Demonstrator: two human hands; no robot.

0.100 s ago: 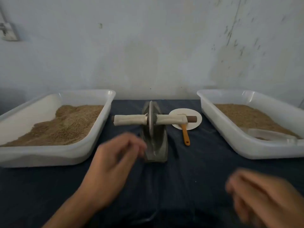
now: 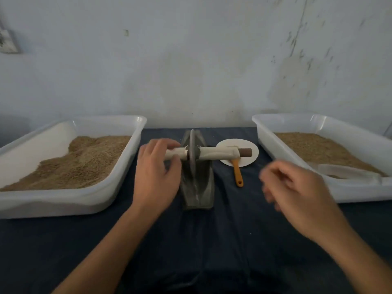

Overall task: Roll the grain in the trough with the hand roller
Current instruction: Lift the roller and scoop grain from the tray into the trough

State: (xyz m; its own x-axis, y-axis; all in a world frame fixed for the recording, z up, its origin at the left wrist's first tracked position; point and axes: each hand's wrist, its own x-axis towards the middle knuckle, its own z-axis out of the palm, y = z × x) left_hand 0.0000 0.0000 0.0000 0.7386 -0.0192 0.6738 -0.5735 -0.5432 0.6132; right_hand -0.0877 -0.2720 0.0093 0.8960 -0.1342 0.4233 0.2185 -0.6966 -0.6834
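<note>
Head view looks down on the hand roller, a grey disc on a cross axle with pale wrapped handles, standing upright in the narrow dark trough at the middle of the dark cloth-covered table. The trough runs away from the person toward the wall; whether grain lies in it I cannot tell. Open cloth lies in front of the trough and on either side of it, up to the two tubs. The left hand curls its fingers over the left handle, thumb under it, gripping it beside the disc. The right hand hangs blurred in the air near the front of the right handle, apart from it, fingers loosely curled and holding nothing. Behind the right handle sits a white plate with an orange-handled tool lying over its front edge. A white tub of grain stands at far left, another white tub at far right, with a pale scoop inside.
</note>
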